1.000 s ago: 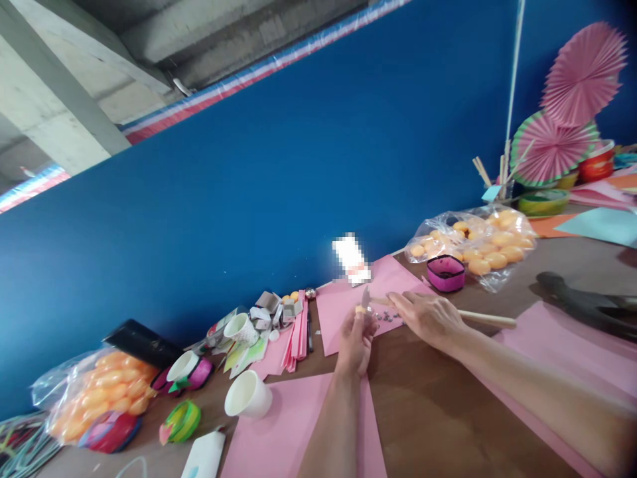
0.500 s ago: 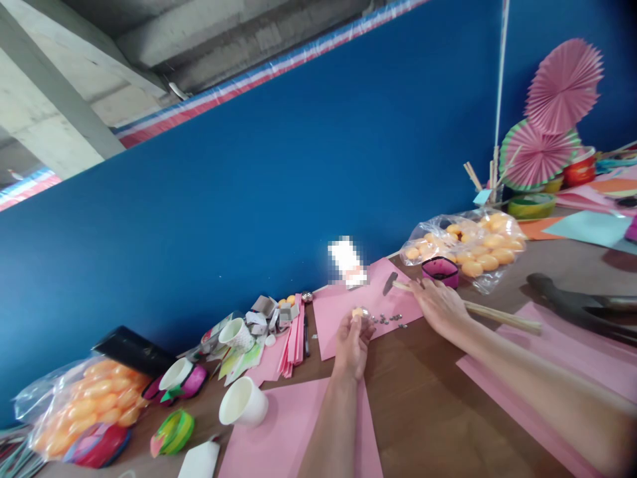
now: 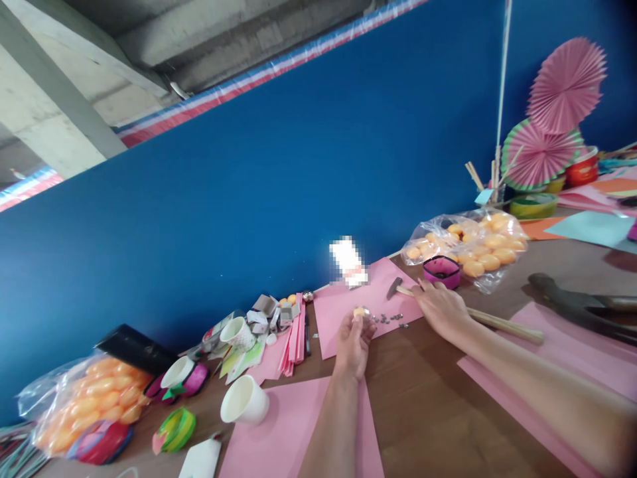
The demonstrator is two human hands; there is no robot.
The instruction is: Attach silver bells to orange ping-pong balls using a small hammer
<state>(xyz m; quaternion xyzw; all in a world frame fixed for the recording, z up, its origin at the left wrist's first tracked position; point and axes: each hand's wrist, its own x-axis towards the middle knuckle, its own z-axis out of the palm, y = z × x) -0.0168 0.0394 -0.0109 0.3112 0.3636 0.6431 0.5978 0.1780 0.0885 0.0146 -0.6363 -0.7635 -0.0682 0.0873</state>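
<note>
Pinching a small orange piece (image 3: pixel 358 312) between thumb and fingertips, the left hand (image 3: pixel 354 345) is hovering at the near edge of the far pink sheet (image 3: pixel 338 305); whether it is also resting there cannot be told. Something clear and glinting is showing beside the piece, too small to make out. The right hand (image 3: pixel 440 309) is gripping a small hammer (image 3: pixel 505 325), its fingers lying over the handle at the sheet's right edge, and the dark head is pointing inward over the sheet, apart from the orange piece.

For good handling, a firm, steady pinch with fingertips well clear of the hammer head seems wise. Any contact should probably be light and square, and gripping nearer the head than the handle's end, as now, is likely giving finer control.

Small metal bits (image 3: pixel 384 319) are lying scattered along the sheet's near right edge. Just right of the sheet a magenta box (image 3: pixel 448 279) is standing, with a bag of orange balls (image 3: pixel 490 257) behind it. Farther right of the sheet, a larger hammer (image 3: pixel 562 299) is lying. Left of the sheet, pink strips (image 3: pixel 296 338) are fanning out; nearer and left, a white cup (image 3: pixel 245 400) is standing. Behind the sheet, a blue partition (image 3: pixel 199 179) is rising.
</note>
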